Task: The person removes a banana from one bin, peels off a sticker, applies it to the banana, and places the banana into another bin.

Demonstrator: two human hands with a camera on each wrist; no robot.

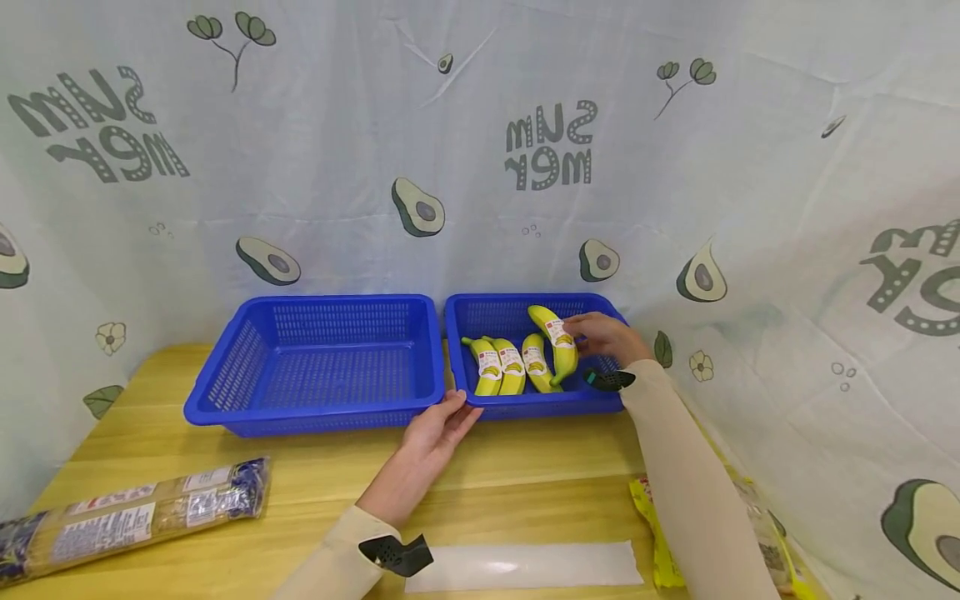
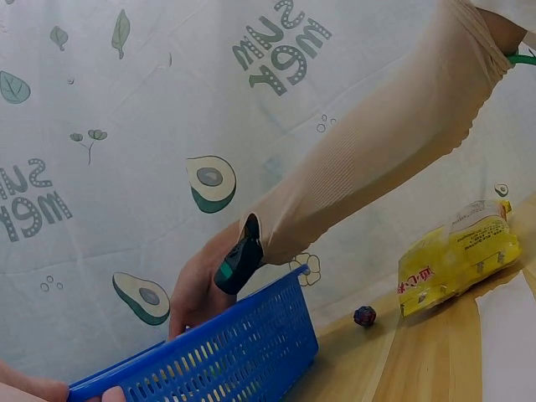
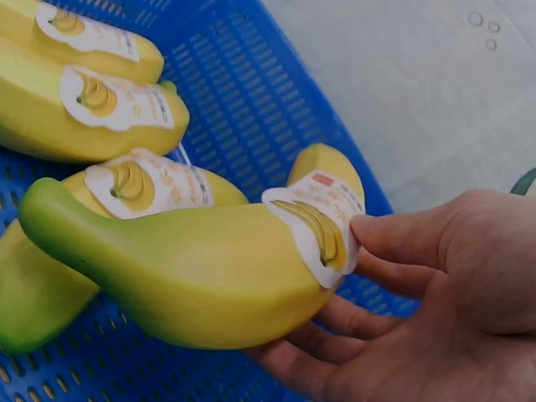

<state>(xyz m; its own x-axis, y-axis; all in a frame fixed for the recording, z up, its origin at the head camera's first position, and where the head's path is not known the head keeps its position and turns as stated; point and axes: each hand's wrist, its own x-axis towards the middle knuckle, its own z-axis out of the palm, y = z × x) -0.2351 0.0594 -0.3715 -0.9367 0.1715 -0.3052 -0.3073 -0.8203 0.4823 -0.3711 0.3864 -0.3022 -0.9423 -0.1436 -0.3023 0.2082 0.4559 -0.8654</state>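
Right hand (image 3: pixel 435 293) cups banana (image 3: pixel 193 268) mid-body, fingers curled under; light, smooth, bruisable. Left hand (image 1: pixel 438 433) flat, fingers straight, against basket (image 1: pixel 525 406) rim.

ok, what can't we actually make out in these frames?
- Banana label text: too small in head view, blurred in right wrist view.
- Left hand fingertips: behind right basket rim in head view; cut off in left wrist view.
- Noodle packet: cut by left edge.
- Yellow packet: print too small.
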